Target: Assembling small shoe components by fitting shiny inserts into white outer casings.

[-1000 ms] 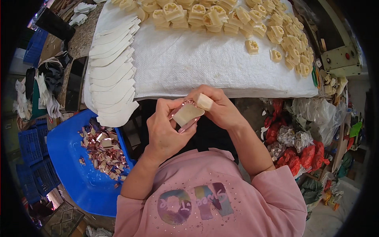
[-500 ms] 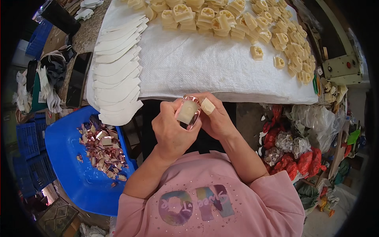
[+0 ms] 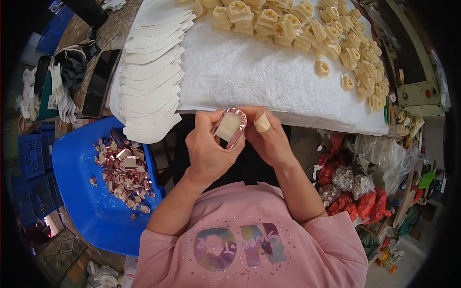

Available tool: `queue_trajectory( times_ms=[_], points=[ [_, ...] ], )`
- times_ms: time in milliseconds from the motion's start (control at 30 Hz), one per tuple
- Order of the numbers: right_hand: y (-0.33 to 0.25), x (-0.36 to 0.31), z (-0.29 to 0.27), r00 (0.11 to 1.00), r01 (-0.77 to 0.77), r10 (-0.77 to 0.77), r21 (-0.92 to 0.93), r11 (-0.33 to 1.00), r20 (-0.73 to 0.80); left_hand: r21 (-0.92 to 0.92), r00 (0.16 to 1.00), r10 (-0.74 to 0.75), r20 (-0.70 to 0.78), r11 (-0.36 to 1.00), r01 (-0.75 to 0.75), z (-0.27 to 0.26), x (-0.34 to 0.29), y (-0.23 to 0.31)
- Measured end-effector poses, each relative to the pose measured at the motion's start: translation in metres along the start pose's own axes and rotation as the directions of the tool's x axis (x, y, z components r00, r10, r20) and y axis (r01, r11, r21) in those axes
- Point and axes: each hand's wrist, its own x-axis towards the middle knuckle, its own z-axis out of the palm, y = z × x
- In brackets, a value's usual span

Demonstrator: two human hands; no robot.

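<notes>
Both hands meet over my lap, just in front of the white-covered table. My left hand grips a small cream shoe heel with shiny pink metallic film around its sides; its pale flat face is turned up. My right hand is against the right side of the heel with fingers curled, some of them hidden behind it. Cream tape wraps my right thumb. Ahead on the left of the table lies a fanned row of white curved sheets. Bare cream heels are heaped at the far side and right.
A blue plastic tub at my left holds a pile of pink-film heels. Beyond it stand a dark phone-like slab and white gloves. Red and clear plastic bags crowd the right side. The white sack cloth covers the table.
The heel has turned slightly and moved a little toward the table, with more pink rim showing. My right thumb has lifted upright, a little apart from the heel. The whole view has shifted slightly.
</notes>
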Motion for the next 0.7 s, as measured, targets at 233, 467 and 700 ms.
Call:
queue_trajectory(
  times_ms=[233,467,700],
  points=[
    [-0.01,0.005,0.001,0.923,0.248,-0.189,-0.142,0.958,0.336,-0.68,0.77,-0.306,0.56,0.362,0.638,-0.018,-0.013,-0.003],
    [-0.033,0.009,0.013,0.916,0.399,-0.256,-0.618,0.678,0.31,-0.286,0.984,-0.105,0.145,0.947,0.143,-0.024,-0.002,0.0],
    [-0.028,0.015,0.029,0.87,0.486,-0.332,-0.751,0.447,0.366,-0.405,0.933,-0.266,0.242,0.846,0.346,-0.04,-0.006,-0.002]
  ],
)
